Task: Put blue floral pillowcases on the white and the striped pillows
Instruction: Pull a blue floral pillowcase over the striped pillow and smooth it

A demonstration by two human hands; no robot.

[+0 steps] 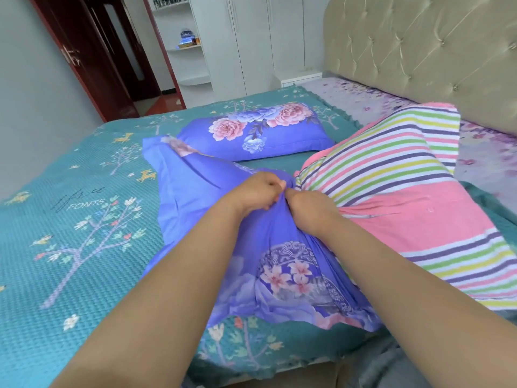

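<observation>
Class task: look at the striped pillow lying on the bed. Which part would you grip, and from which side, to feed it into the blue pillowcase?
Probably grip the striped pillow at its narrow end beside the gathered blue pillowcase, coming from the near side. That end already meets the fabric that the left hand and right hand bunch there, while the far end lies toward the headboard.

A blue flower pillowcase [195,197] lies bunched up, touching the striped pillow [391,175]. Behind them lies a pillow already covered [257,133].
</observation>
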